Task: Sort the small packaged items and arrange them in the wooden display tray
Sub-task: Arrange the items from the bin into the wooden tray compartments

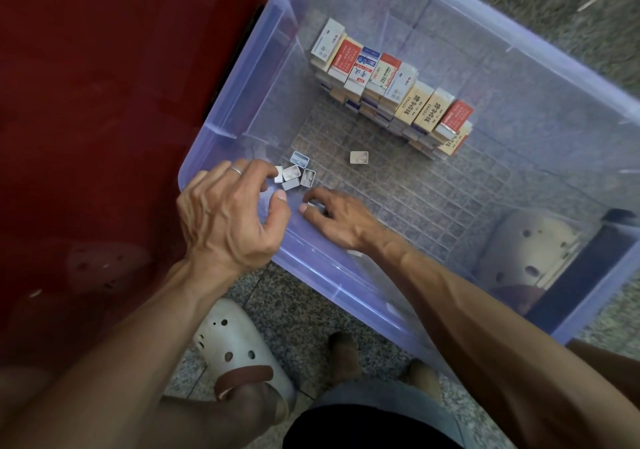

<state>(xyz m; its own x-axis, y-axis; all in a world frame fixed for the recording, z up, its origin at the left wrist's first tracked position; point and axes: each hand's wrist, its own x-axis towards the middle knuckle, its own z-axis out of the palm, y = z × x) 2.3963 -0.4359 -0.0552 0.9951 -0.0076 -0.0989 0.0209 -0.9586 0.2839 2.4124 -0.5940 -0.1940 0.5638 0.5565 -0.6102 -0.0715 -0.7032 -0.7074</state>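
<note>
I saw small packaged items inside a clear, bluish plastic bin with a gridded floor. Along the far side, a long stack of small boxes stood several layers deep in a slanting row. Their top faces were white, red, blue-and-white and tan, with printed characters; some tan ones read "ERASER". Near the bin's left front corner lay a loose cluster of tiny grey-and-white packets, touching one another and tilted at different angles. One more tiny packet lay flat by itself on the grid, between the cluster and the stacked row, apart from both.
</note>
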